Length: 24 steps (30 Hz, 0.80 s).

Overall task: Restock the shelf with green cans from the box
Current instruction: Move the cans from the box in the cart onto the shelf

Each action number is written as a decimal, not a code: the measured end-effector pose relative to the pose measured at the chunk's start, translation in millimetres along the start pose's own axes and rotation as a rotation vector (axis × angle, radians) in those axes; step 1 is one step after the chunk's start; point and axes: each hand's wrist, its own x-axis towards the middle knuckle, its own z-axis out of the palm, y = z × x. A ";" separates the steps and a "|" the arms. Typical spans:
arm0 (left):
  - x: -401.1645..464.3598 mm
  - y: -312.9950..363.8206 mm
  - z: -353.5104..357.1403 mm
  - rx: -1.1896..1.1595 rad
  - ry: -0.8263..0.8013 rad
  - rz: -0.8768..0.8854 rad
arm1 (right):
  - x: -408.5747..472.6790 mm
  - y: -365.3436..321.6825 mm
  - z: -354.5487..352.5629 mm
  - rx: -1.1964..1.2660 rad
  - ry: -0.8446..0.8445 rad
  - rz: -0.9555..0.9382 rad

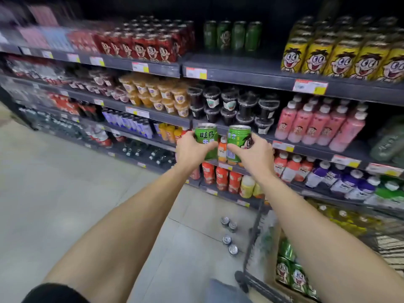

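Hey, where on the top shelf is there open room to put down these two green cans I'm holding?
The bare stretch of the top shelf lies in front of the four green cans at its back, bordered by red packs on the left and yellow packs on the right. Everywhere else looks packed. The left hand and right hand each hold a can.

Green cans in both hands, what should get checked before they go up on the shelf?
1. Left hand has a firm grip on its green can: ok.
2. Right hand has a firm grip on the other green can: ok.
3. Both cans upright: ok.
4. Free space in front of the green cans on the top shelf: ok.
5. More cans left in the box: ok.
6. Loose cans on the floor out of the way of feet: cannot tell.
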 end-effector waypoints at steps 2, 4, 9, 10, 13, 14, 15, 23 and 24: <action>14.4 6.4 -16.1 -0.027 0.008 0.011 | 10.2 -16.9 10.0 -0.011 0.008 -0.024; 29.9 9.9 -30.6 -0.039 0.013 0.022 | 23.0 -31.2 21.7 -0.003 0.018 -0.039; 80.8 13.2 -59.0 -0.020 0.039 0.104 | 65.2 -68.4 49.1 0.008 0.061 -0.040; 94.5 15.3 -64.0 -0.024 0.046 0.129 | 77.2 -75.5 55.0 0.033 0.078 -0.044; 125.8 21.5 -74.1 -0.008 0.064 0.170 | 101.9 -93.8 68.9 0.077 0.092 -0.039; 139.2 24.3 -76.3 -0.002 0.064 0.176 | 112.9 -98.9 73.9 0.083 0.095 -0.038; 153.4 27.3 -77.8 0.005 0.060 0.180 | 123.1 -104.9 78.6 0.090 0.105 -0.043; 247.4 55.6 -87.1 -0.044 -0.005 0.274 | 189.8 -149.6 105.2 0.154 0.192 -0.049; 256.0 59.2 -88.1 -0.043 -0.018 0.295 | 195.8 -151.1 104.0 0.142 0.195 -0.053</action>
